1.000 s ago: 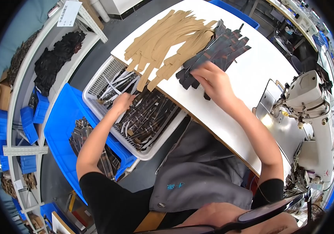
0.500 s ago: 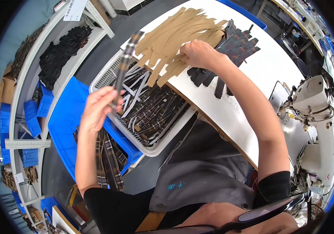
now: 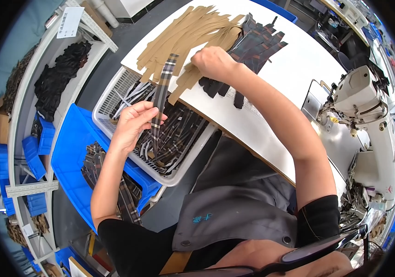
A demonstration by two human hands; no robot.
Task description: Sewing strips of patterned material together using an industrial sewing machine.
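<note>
Between the thumb and fingers of my left hand [image 3: 135, 122] is a plaid fabric strip [image 3: 163, 87], held upright over a white plastic basket [image 3: 101, 105]. The strip's upper end stands in front of the table edge, beside a fanned pile of tan fabric strips [image 3: 174, 32]. My right hand [image 3: 213, 62] is closed and rests on the near right part of that pile. Its fingertips are hidden, so what they grip, if anything, does not show. Dark plaid strips [image 3: 257, 44] lie on the table just right of the tan ones.
Dark, plaid and pale strips fill the basket. Left of it stands a blue bin [image 3: 68, 152] with more plaid strips. A white sewing machine [image 3: 359, 101] is at the right of the white table [image 3: 262, 127]. Shelves [image 3: 26, 78] with black fabric run along the left.
My left hand has brought the plaid strip rightward over the basket, closer to the tan pile. My right hand stays on the tan strips. The whole view has shifted slightly.
</note>
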